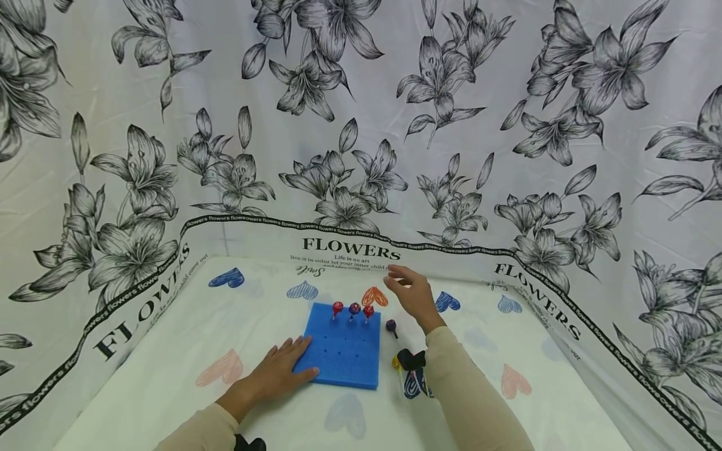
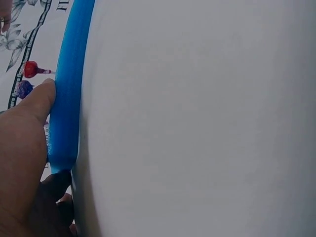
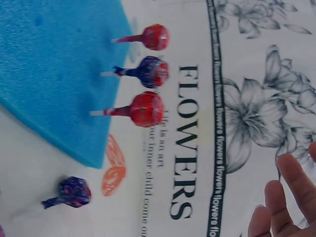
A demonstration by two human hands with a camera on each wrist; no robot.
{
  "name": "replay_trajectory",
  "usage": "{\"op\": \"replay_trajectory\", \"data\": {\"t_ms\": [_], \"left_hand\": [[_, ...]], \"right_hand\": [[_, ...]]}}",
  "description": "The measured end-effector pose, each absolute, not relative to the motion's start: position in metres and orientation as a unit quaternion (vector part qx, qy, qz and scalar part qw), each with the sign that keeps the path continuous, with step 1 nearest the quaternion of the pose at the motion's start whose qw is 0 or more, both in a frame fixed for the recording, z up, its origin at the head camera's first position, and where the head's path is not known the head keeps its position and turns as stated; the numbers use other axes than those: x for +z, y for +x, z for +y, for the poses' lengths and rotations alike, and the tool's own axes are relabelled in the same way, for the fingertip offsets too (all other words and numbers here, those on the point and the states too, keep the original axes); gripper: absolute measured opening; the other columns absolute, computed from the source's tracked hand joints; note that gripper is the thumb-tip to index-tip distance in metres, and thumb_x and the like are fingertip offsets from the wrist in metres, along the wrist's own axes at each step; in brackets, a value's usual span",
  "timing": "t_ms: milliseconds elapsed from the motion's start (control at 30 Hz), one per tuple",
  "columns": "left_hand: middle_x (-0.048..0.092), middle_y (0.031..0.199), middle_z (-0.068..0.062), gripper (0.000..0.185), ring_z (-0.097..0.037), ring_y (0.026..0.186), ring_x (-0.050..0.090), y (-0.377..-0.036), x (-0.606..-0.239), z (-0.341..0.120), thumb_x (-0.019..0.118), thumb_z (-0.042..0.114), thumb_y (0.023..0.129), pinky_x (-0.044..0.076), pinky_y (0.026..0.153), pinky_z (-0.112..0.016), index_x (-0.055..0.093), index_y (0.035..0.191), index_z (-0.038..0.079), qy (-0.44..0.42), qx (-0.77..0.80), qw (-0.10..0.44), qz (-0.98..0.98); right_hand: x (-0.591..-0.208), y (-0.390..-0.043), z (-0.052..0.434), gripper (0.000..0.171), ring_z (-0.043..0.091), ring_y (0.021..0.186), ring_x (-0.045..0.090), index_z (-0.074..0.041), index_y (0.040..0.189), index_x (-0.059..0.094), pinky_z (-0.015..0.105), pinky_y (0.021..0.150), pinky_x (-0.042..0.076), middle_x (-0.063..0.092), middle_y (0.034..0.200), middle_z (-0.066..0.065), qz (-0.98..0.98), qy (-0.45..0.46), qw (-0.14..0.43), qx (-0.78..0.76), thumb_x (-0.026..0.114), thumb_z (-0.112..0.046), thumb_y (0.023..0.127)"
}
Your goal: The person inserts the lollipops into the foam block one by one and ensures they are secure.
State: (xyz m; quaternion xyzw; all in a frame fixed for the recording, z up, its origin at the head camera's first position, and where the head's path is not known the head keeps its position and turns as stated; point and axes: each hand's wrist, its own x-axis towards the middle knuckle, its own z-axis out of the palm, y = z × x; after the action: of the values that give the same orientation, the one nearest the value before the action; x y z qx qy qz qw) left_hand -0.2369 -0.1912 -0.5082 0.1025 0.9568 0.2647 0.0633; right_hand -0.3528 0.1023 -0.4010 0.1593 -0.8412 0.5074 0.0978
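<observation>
A blue foam block (image 1: 343, 351) lies on the white cloth. Three lollipops stand in its far row: a red one (image 1: 337, 307), a purple one (image 1: 354, 308) and another red one (image 1: 368, 311). In the right wrist view the same three lollipops (image 3: 148, 71) stick up from the block (image 3: 49, 64). My left hand (image 1: 279, 373) lies flat on the cloth, its fingers pressing the block's near left edge (image 2: 69, 98). My right hand (image 1: 414, 293) hovers open and holds nothing, just right of the standing lollipops. A loose purple lollipop (image 1: 391, 326) lies beside the block.
A yellow lollipop (image 1: 396, 362) and other wrapped ones (image 1: 412, 383) lie by my right forearm. The flower-printed cloth (image 1: 350, 156) rises as walls at the back and both sides. Heart prints (image 1: 225, 278) dot the cloth floor.
</observation>
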Motion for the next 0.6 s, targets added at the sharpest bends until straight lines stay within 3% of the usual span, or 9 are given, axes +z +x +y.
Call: {"op": "replay_trajectory", "data": {"t_ms": [200, 367, 600], "left_hand": [[0.031, 0.153, -0.015, 0.086, -0.039, 0.142, 0.017, -0.238, -0.505, -0.192, 0.056, 0.063, 0.087, 0.008, 0.111, -0.059, 0.032, 0.152, 0.012, 0.104, 0.263, 0.059, 0.958], [0.031, 0.153, -0.016, 0.085, -0.040, 0.141, 0.017, -0.237, -0.504, -0.192, 0.057, 0.061, 0.088, 0.008, 0.110, -0.059, 0.032, 0.152, 0.011, 0.104, 0.264, 0.059, 0.957], [0.031, 0.153, -0.016, 0.084, -0.040, 0.141, 0.018, -0.234, -0.504, -0.191, 0.057, 0.060, 0.089, 0.009, 0.110, -0.059, 0.032, 0.152, 0.010, 0.103, 0.267, 0.063, 0.956]], "right_hand": [[-0.395, -0.357, 0.110, 0.042, 0.022, 0.101, 0.058, -0.024, 0.131, 0.062, 0.046, 0.076, 0.051, 0.064, 0.119, 0.004, -0.830, 0.172, 0.124, 0.517, 0.066, -0.039, 0.092], [-0.405, -0.362, 0.115, 0.044, 0.021, 0.103, 0.055, -0.027, 0.131, 0.061, 0.045, 0.077, 0.050, 0.063, 0.124, 0.003, -0.840, 0.135, 0.104, 0.515, 0.066, -0.043, 0.090], [-0.426, -0.364, 0.118, 0.045, 0.023, 0.105, 0.057, -0.024, 0.133, 0.060, 0.046, 0.082, 0.050, 0.061, 0.125, 0.004, -0.853, 0.090, 0.069, 0.510, 0.067, -0.039, 0.091]]}}
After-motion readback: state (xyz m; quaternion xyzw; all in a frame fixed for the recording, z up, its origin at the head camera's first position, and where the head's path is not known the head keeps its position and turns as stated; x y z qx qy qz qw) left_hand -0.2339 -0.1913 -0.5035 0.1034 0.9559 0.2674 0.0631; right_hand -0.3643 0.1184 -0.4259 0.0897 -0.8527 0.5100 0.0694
